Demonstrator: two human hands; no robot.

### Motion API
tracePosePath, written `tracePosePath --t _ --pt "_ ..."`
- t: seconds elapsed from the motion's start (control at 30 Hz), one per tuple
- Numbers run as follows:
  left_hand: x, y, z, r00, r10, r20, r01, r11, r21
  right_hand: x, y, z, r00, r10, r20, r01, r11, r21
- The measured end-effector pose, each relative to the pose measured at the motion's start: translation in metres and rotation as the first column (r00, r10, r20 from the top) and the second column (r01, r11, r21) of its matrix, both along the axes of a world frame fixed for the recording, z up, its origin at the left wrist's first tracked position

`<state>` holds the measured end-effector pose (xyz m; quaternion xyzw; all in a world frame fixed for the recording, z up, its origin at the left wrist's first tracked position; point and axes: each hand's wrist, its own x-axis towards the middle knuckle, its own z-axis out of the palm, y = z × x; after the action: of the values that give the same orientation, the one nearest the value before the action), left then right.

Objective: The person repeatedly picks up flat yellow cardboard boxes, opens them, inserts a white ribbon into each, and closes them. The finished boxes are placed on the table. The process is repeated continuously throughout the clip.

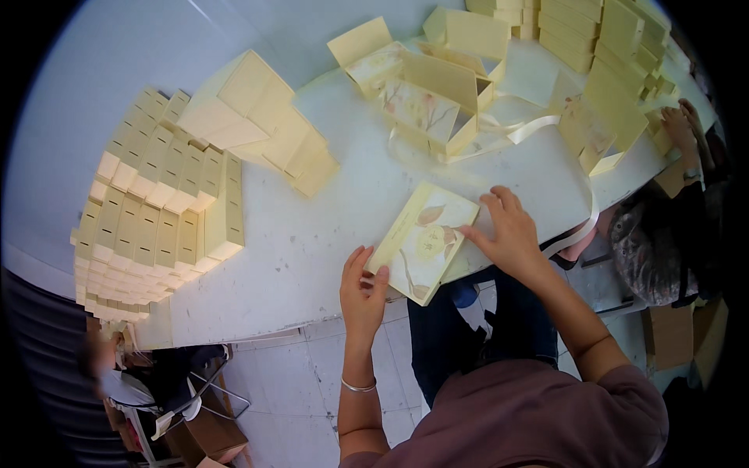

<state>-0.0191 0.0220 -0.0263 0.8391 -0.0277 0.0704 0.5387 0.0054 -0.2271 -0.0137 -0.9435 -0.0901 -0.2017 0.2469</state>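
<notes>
both hands, left hand (362, 290) and right hand (509, 231), gripping a flat cream leaf-printed cardboard box (422, 240) at the white table (312, 242) edge

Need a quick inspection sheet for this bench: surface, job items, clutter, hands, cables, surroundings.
Surface: white table, crowded.
Job's things: flat cream floral card panel at the near edge, held at both ends.
Clutter: stacked cream boxes at left, open floral boxes behind, loose cream ribbon, more stacks far right.
Grippers: left hand on the panel's near corner; right hand on its right edge.
Cables: nothing seen.
Surroundings: another person's hand at right, tiled floor, cardboard boxes below.
</notes>
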Motion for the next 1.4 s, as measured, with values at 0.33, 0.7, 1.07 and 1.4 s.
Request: tracePosePath --t 0.33,0.7,1.07,1.4 --pt "0.017 -0.017 -0.024 0.956 -0.230 0.182 0.260 0.951 -0.169 0.059 0.064 0.018 0.998 -0.065 0.003 0.065 0.995 -0.078" --pt "0.017 -0.024 -0.032 0.968 -0.189 0.164 0.220 0.956 -0.195 0.085 0.030 0.020 0.790 0.609 0.062 -0.591 0.785 -0.184" --pt "0.020 -0.016 0.011 0.859 -0.380 0.344 0.164 0.840 0.518 0.061 -0.006 0.011 0.634 0.294 0.715 -0.649 0.705 0.285" --pt "0.019 -0.057 0.066 0.922 -0.387 -0.022 0.184 0.387 0.904 -0.011 -0.037 -0.036 0.857 0.151 0.492 -0.412 0.775 0.479"
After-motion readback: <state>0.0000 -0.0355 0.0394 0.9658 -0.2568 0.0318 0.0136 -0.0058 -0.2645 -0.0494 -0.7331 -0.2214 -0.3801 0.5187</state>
